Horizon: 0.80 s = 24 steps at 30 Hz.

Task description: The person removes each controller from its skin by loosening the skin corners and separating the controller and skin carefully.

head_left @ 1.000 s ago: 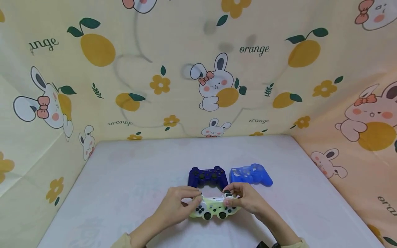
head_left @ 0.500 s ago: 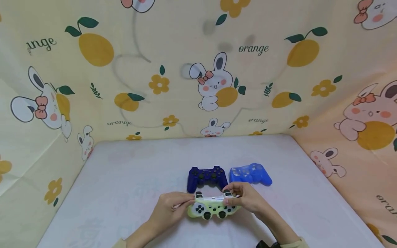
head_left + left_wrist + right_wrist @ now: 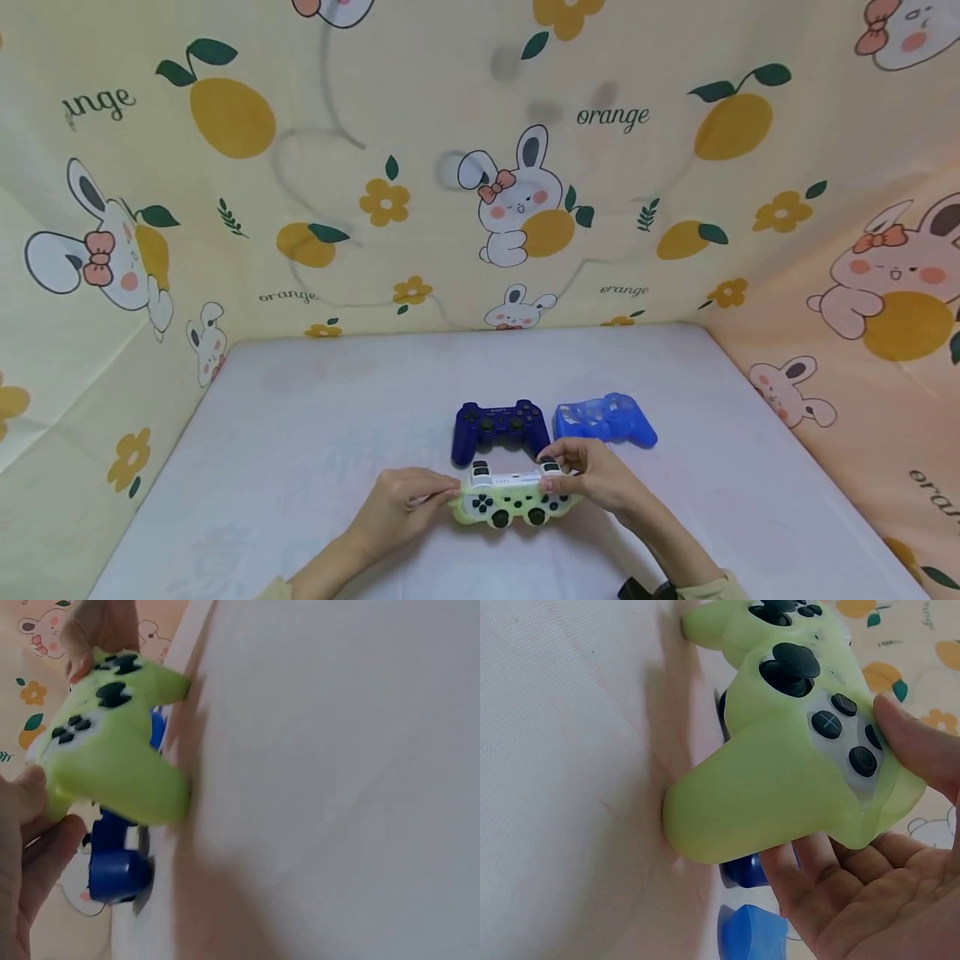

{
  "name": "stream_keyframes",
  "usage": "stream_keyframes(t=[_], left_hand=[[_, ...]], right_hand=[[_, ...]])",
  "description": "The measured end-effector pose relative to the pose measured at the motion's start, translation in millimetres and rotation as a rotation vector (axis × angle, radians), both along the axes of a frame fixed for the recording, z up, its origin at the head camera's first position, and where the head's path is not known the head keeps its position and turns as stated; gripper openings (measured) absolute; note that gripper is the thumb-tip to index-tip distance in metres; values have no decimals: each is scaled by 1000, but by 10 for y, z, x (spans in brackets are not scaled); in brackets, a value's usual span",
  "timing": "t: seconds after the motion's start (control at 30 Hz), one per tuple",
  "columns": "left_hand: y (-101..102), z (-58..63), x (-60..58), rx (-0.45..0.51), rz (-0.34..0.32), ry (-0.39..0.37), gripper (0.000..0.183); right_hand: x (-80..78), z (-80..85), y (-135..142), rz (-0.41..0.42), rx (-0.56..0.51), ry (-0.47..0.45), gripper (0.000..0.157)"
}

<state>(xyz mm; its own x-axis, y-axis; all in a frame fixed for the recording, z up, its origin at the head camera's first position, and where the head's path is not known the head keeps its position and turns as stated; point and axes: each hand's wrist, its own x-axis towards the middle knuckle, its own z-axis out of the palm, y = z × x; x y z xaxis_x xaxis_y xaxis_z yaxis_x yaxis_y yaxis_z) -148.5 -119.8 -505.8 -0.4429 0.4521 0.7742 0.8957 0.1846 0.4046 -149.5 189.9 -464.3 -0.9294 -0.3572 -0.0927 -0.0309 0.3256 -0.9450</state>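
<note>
A white game controller (image 3: 516, 480) sits in a pale green silicone cover (image 3: 757, 787), its far edge and black shoulder buttons bare in the head view. My left hand (image 3: 397, 504) pinches the cover's left upper edge between thumb and finger, pulling a corner outward in the left wrist view. On the other side, my right hand (image 3: 600, 482) grips the controller's right end, thumb on the face beside the round buttons and fingers behind. Both handles of the cover (image 3: 120, 772) point down at the table, tips right at its surface.
Just beyond the held controller lies a dark blue controller (image 3: 501, 417). Beside it, to the right, is a translucent blue silicone cover (image 3: 606, 421). The white-covered table (image 3: 300, 417) meets patterned cloth walls (image 3: 420, 167) at the back and sides.
My left hand has slid from the controller's top left corner outward to the left, baring the left shoulder buttons and drawing the cover's edge along. My right hand keeps its hold.
</note>
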Motion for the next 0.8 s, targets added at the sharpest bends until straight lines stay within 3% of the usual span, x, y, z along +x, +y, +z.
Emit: stream_keyframes(t=[0.23, 0.33, 0.63, 0.8], left_hand=[[118, -34, 110, 48, 95, -99, 20], [155, -34, 135, 52, 104, -172, 19], [200, -100, 148, 2, 49, -462, 42], [213, -166, 137, 48, -21, -646, 49]], right_hand=[[27, -90, 2, 1, -22, 8, 48], [23, -123, 14, 21, -9, 39, 49], [30, -152, 110, 55, -5, 50, 52], [36, -210, 168, 84, -8, 62, 57]])
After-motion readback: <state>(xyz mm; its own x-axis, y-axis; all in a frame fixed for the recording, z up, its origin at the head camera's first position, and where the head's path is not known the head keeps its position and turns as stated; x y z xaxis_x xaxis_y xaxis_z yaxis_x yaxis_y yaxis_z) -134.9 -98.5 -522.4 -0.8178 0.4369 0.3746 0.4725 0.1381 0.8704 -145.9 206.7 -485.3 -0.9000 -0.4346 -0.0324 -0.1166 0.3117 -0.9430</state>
